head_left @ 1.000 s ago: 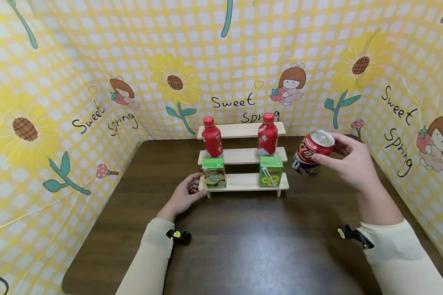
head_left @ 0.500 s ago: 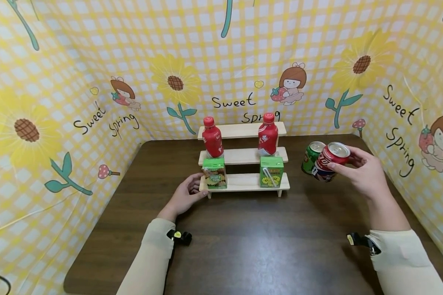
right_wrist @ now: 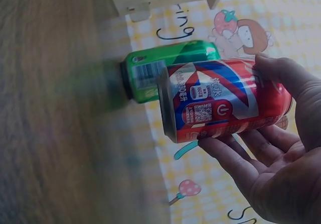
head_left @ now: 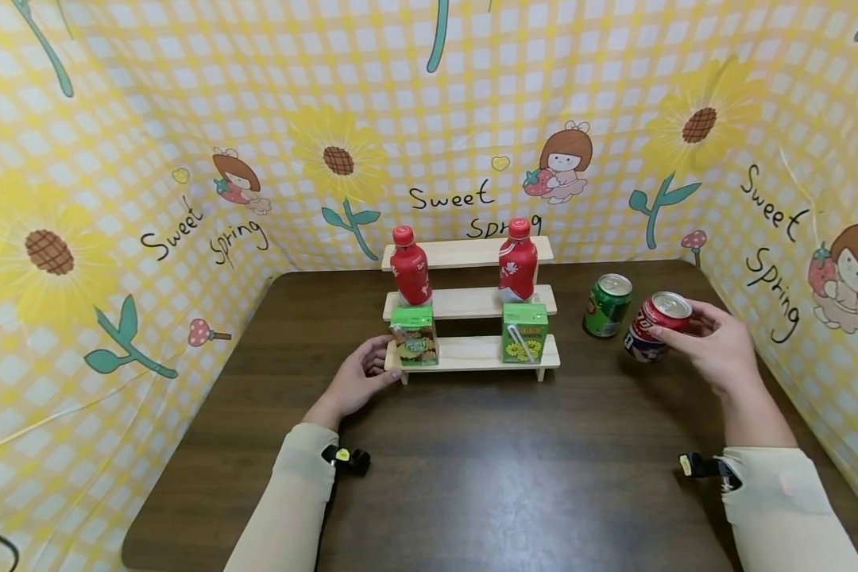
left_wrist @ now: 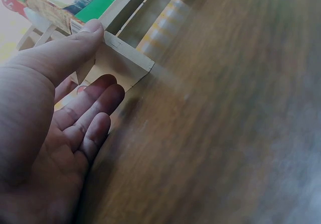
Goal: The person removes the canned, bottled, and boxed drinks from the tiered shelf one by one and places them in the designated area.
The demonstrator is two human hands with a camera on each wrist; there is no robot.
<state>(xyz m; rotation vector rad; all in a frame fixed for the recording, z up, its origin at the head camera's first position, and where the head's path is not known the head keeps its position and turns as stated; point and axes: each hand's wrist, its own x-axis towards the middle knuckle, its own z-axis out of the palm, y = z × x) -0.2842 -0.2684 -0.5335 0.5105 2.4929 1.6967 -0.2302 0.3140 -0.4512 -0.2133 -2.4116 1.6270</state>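
Note:
My right hand (head_left: 715,345) grips a red and blue soda can (head_left: 659,326) between thumb and fingers, its silver top facing up. In the right wrist view, the base of this can (right_wrist: 220,98) is off the table, higher than the base of the green soda can (right_wrist: 150,68) beside it. That green can (head_left: 607,306) stands upright on the table. My left hand (head_left: 357,377) holds the left end of a three-tier wooden shelf (head_left: 472,353). In the left wrist view its thumb (left_wrist: 85,33) lies on the shelf's end, with curled fingers (left_wrist: 95,108) by the leg.
Two red bottles (head_left: 411,266) (head_left: 518,262) stand on the middle tier. Green drink cartons (head_left: 415,338) (head_left: 524,334) sit at both ends of the bottom tier. A yellow checked cloth (head_left: 457,119) encloses the brown table (head_left: 443,477) at the back and sides.
My right hand has carried the red can rightward and lower, past the green can, which now shows fully. My left hand has stayed at the shelf.

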